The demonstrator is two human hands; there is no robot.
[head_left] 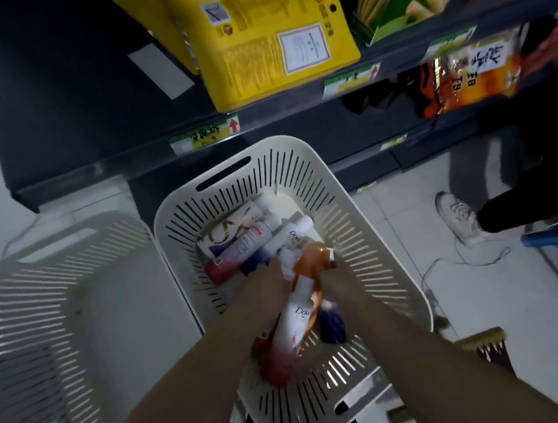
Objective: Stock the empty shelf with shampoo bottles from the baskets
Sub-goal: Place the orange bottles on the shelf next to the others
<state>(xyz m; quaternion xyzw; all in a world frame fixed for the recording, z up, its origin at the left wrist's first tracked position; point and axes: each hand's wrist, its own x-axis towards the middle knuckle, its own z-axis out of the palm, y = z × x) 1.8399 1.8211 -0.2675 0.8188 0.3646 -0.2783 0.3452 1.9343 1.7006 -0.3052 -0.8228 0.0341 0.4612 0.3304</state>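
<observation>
Right basket point(356, 210): white, slotted, holds several shampoo bottles point(239, 239) lying flat.
Left basket point(58, 320): white, just beside it, no contents visible.
Left hand point(265, 278): inside right basket; grip cannot be told.
Right hand point(334, 274): fingers closed around orange-and-white bottle point(302, 298).
Shelf point(63, 106): dark, bare at far left.
Floor point(486, 293): pale tiles.

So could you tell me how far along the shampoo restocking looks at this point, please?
Done: the left basket looks empty, so perhaps already unloaded. In hand: both hands, left and right, reach into the right basket; the right grips an orange-capped bottle. Left: several bottles, including a white Dove bottle, remain there. The shelf being stocked isn't clearly visible.
</observation>
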